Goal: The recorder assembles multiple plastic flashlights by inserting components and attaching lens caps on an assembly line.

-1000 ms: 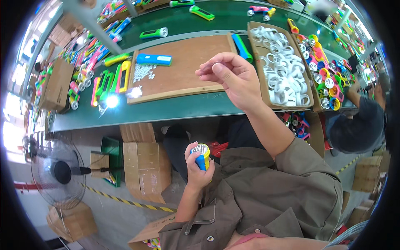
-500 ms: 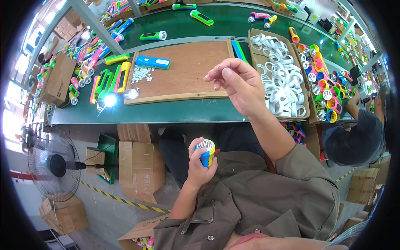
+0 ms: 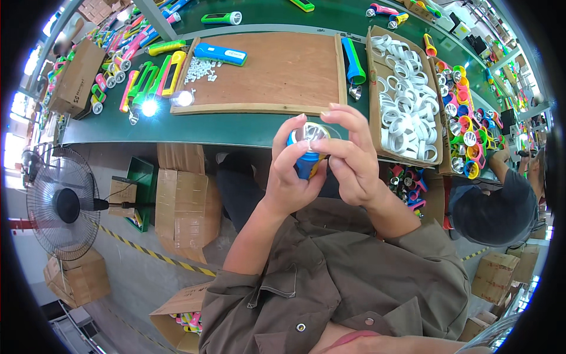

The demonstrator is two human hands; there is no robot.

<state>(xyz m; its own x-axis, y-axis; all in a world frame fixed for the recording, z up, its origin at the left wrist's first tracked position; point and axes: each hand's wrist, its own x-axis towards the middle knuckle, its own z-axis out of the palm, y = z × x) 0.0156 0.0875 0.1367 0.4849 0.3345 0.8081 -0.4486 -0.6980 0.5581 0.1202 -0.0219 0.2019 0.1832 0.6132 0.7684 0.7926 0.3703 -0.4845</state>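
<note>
My left hand point(image 3: 286, 180) is wrapped round a blue and yellow flashlight point(image 3: 306, 167), its shiny reflector end facing up. At that end my right hand point(image 3: 359, 168) pinches a thin clear disc point(image 3: 335, 131), like a lens, between thumb and fingers. The disc's edge is faint, and whether it touches the reflector I cannot tell. Both hands are close together just in front of the bench edge. Beyond them lies a wooden board point(image 3: 271, 76) with a raised rim, bearing a blue flashlight point(image 3: 221, 53) and small white pieces point(image 3: 200, 71).
A carton of white rings point(image 3: 407, 109) stands right of the board, with coloured flashlight heads point(image 3: 466, 130) beyond it. To the left lie several flashlights, one lit point(image 3: 149, 107). A fan point(image 3: 65, 203) and cartons point(image 3: 187, 206) stand on the floor. A person point(image 3: 495, 203) sits at right.
My left hand has raised the flashlight toward the bench edge. My right hand has come down to meet it, bringing the clear disc to the reflector end. The whole view has shifted slightly.
</note>
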